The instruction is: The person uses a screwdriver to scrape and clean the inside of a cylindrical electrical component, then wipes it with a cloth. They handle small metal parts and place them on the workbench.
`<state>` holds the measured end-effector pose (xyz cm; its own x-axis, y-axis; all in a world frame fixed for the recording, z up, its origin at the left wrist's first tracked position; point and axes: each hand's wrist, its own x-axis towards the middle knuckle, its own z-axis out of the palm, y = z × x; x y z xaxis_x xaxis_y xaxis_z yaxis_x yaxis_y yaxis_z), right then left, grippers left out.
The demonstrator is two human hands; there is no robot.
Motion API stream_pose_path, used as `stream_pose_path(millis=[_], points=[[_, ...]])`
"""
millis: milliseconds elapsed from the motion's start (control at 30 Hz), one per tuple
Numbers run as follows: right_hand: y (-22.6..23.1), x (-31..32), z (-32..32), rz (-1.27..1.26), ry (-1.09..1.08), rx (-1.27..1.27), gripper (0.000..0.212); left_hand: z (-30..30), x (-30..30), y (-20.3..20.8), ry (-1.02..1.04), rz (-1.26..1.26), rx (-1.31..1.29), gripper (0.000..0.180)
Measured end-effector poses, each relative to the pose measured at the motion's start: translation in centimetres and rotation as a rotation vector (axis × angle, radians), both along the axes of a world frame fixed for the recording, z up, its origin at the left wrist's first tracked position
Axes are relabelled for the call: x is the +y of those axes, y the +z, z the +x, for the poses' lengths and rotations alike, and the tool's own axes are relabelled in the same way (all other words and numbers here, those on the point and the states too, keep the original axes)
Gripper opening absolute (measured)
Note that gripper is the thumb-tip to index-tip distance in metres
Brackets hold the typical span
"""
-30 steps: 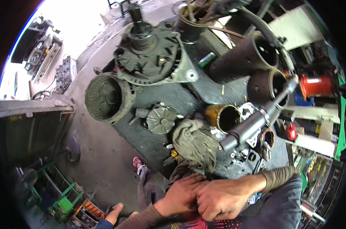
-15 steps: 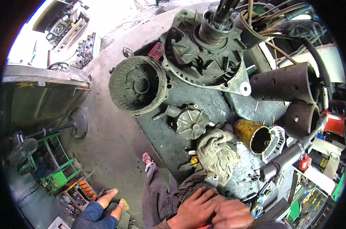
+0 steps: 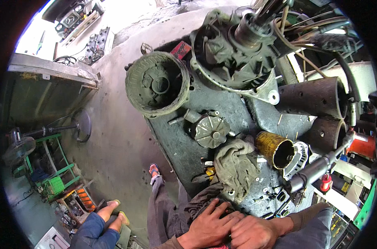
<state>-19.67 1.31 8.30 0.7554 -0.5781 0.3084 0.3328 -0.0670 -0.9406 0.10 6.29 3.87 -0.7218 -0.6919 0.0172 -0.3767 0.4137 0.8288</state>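
Close together at the bottom edge, my two hands meet over my lap. My left hand point(image 3: 212, 224) bends over something dark, its fingers curved and its thumb side against the other hand. My right hand point(image 3: 255, 233) is curled into a fist beside it. What they grip is hidden beneath the fingers. Just beyond them lies a crumpled grey-green rag point(image 3: 237, 168) on the dark workbench point(image 3: 171, 143). Past the rag sits a small round finned metal part point(image 3: 211, 130) with a side fitting. A yellow, worn metal cylinder point(image 3: 275, 149) lies to the rag's right.
Farther back on the bench stand a round slotted housing point(image 3: 157, 85) and a large finned alternator-like assembly point(image 3: 234, 58). Two dark pipes point(image 3: 313, 97) lie at the right, near a hanging air tool point(image 3: 313, 172). Another person's legs point(image 3: 97, 230) show at lower left.
My view has shifted slightly, so more of my right forearm shows. Both hands stay together at the bottom. The things on the bench keep their places.
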Motion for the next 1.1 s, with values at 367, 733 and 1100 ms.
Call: stream_pose_path(millis=[367,733,1100], points=[[-0.6,2.7,0.1,0.028,-0.309,-0.017,0.008,-0.5,1.7,-0.6,0.099,-0.058,-0.035,0.034],[2.7,-0.9,-1.1,0.146,0.317,0.317,0.018,0.3,0.4,-1.1,-0.159,0.048,0.002,0.063],[-0.4,0.3,0.0,0.047,-0.081,-0.091,0.025,-0.4,1.3,-0.6,-0.008,-0.036,-0.121,0.037]])
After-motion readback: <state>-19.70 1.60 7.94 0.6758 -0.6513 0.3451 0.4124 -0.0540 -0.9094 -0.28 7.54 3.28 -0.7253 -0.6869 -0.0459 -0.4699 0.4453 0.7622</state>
